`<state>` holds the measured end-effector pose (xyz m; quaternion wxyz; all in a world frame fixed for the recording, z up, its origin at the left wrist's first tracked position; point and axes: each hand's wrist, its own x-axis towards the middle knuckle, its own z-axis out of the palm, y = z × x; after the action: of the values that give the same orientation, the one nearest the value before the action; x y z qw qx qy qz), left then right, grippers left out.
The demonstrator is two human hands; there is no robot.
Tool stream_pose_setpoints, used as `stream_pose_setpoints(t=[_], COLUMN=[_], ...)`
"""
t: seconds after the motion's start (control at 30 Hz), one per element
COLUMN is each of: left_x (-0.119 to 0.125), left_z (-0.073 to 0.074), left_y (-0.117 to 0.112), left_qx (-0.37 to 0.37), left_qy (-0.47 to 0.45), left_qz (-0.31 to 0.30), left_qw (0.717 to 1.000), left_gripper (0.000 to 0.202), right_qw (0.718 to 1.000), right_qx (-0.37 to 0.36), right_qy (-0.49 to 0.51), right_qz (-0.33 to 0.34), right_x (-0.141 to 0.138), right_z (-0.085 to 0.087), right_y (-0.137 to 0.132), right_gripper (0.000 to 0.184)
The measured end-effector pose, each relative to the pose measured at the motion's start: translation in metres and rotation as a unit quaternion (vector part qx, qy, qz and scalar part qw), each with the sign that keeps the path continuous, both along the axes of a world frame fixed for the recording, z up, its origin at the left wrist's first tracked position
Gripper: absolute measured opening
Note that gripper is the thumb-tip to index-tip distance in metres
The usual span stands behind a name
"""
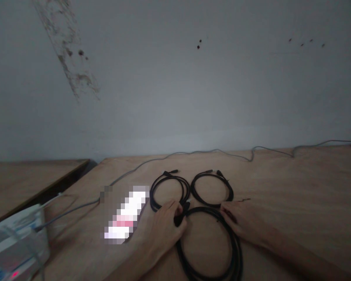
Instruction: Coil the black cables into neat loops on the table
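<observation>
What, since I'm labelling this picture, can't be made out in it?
All in the head view:
Bright slab: what it displays, hidden by pixel blocks.
Front cable coil: its nearest part, cut off by the bottom edge.
White box: its left part, cut off by the left edge.
Right hand: its fingertips' grip, hidden by the hand itself.
Cable end in the left hand: its type, too dark and blurred.

On the bench point(295, 195), the near coil point(236, 242) is held between the left hand point(168, 224) and the right hand point(241, 218). Just beyond it, the back-left coil point(152, 193) and back-right coil point(230, 192) are laid side by side. Farther left, a box point(23, 242) is placed; behind the coils, a long cord point(134, 169) is strung before the wall point(169, 89).
</observation>
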<state>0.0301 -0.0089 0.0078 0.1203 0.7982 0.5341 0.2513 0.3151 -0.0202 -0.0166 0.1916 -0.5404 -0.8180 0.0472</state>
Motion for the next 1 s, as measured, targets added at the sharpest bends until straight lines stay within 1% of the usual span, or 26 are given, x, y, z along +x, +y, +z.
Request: stream_pose_setpoints(t=[0.17,0.47,0.57,0.67,0.83,1.0], left_x=[-0.001,-0.002,-0.002,-0.001,-0.001,-0.001], left_z=[-0.001,0.0,0.001,0.002,0.003,0.003], left_y=[0.002,0.002,0.001,0.001,0.001,0.001], left_qx=[0.003,0.003,0.001,-0.001,0.003,-0.001], left_qy=[0.014,0.004,0.012,0.015,0.015,0.015], left_qz=[-0.003,-0.013,-0.013,-0.007,-0.01,-0.006], left_qw=[1.0,1.0,1.0,1.0,1.0,1.0], left_gripper=[0.003,0.003,0.002,0.003,0.002,0.002], right_qw=[0.999,0.998,0.998,0.997,0.997,0.995], right_qx=[-0.007,0.048,0.043,0.033,0.019,0.021], right_qy=[0.035,0.042,0.053,0.063,0.077,0.093], right_qz=[-0.011,0.005,0.005,-0.019,-0.01,-0.009], right_x=[0.001,0.001,0.0,-0.001,-0.006,-0.009], right_z=[0.0,-0.01,-0.012,-0.012,-0.014,-0.016], right_y=[0.001,0.002,0.003,0.001,-0.003,-0.002], right_gripper=[0.023,0.022,0.024,0.027,0.02,0.018])
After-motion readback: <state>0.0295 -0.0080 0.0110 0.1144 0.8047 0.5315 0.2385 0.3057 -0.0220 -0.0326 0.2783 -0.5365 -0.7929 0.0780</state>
